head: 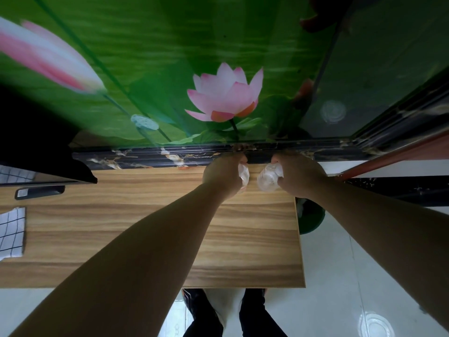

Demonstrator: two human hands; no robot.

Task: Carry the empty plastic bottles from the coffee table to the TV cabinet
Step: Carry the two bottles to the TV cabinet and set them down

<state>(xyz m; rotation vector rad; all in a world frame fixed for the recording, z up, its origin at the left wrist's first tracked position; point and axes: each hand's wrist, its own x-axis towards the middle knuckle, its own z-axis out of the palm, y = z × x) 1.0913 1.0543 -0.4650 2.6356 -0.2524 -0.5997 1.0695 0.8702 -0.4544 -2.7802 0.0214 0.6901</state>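
Both my arms reach forward over the wood-grain top of the TV cabinet (158,215), near its far right corner. My left hand (222,175) is shut on a clear empty plastic bottle (244,176), mostly hidden by the fingers. My right hand (297,175) is shut on a second clear plastic bottle (267,180), which stands at the back of the cabinet top. The two bottles are side by side, a small gap apart, close to the dark marbled ledge (150,158) along the wall.
A lotus-flower mural (223,96) covers the wall behind. The black TV base (48,166) and a dark remote-like object (40,192) sit at the left, with a checked cloth (12,231) near the left edge. A green bin (312,218) stands on the tiled floor beside the cabinet's right end.
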